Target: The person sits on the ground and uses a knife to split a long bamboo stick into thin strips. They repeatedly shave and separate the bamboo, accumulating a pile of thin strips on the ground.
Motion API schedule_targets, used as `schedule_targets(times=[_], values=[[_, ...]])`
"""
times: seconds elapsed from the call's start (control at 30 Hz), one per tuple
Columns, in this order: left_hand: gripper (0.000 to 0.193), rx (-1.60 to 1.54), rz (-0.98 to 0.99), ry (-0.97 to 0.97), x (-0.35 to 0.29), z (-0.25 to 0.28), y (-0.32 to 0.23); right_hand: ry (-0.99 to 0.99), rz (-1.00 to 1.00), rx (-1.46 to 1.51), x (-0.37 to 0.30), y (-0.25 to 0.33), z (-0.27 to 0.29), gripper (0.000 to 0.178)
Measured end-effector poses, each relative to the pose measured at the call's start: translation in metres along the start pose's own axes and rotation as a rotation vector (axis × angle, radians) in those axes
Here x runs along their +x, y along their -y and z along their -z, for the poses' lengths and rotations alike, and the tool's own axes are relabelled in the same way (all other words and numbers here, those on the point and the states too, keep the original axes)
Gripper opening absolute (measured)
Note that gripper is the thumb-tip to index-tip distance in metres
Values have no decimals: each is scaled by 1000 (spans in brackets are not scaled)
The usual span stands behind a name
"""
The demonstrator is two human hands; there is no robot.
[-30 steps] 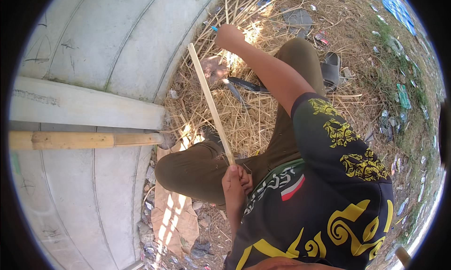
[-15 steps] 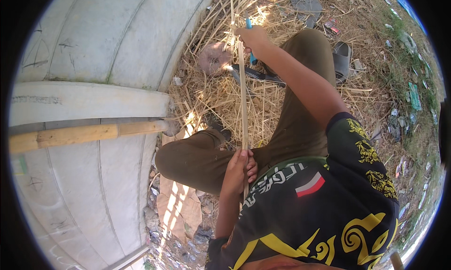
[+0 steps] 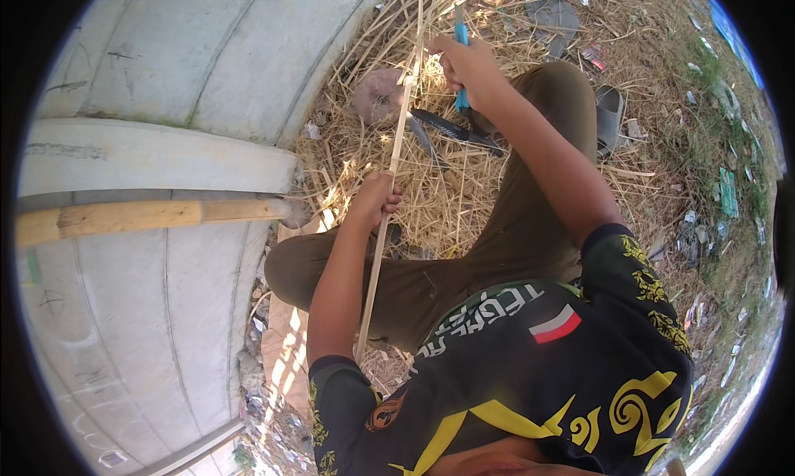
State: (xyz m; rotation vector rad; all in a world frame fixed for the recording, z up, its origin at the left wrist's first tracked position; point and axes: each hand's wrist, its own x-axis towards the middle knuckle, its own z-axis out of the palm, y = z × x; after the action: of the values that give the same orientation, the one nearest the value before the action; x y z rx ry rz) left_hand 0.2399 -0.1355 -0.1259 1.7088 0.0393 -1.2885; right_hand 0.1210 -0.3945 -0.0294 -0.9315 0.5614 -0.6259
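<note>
My left hand (image 3: 375, 199) is closed around a long, pale bamboo strip (image 3: 399, 137), roughly midway along the part that shows. The strip slants from beside my left thigh up to the top of the view, past a joint in its length. In my right hand (image 3: 472, 70) is a blue-handled cutter knife (image 3: 461, 34), its blade pointing away from me. The fingers wrap its handle just right of the strip, with a small gap to the strip.
Bamboo shavings (image 3: 464, 194) cover the ground between my legs. A black-handled knife (image 3: 447, 127) lies there beside a round stone-like block (image 3: 378, 95). A grey sandal (image 3: 609, 118) is by my right knee. On the left stand a pale panel wall (image 3: 149, 62) and a bamboo pole (image 3: 132, 219).
My left hand has moved forward along the strip, away from my lap, and the strip now leans more. My right hand with the cutter knife has shifted slightly right, away from the strip.
</note>
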Motion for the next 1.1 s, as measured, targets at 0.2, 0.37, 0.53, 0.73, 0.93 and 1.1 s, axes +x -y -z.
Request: schedule_targets(times=[0.2, 0.37, 0.53, 0.73, 0.93, 1.1], values=[[15, 347, -121, -196, 24, 5, 21, 50, -4, -42, -5, -5, 1, 19], [16, 320, -117, -211, 24, 3, 10, 29, -17, -91, -6, -5, -2, 18], [17, 246, -152, -169, 40, 4, 1, 61, -14, -105, -6, -9, -2, 19], [19, 293, -144, -181, 46, 3, -2, 47, -62, -98, -4, -11, -3, 20], [17, 219, -17, -135, 43, 2, 4, 56, -73, -93, -4, -11, -3, 17], [18, 258, 31, -84, 38, -1, 4, 79, -64, -73, -4, -12, -1, 17]])
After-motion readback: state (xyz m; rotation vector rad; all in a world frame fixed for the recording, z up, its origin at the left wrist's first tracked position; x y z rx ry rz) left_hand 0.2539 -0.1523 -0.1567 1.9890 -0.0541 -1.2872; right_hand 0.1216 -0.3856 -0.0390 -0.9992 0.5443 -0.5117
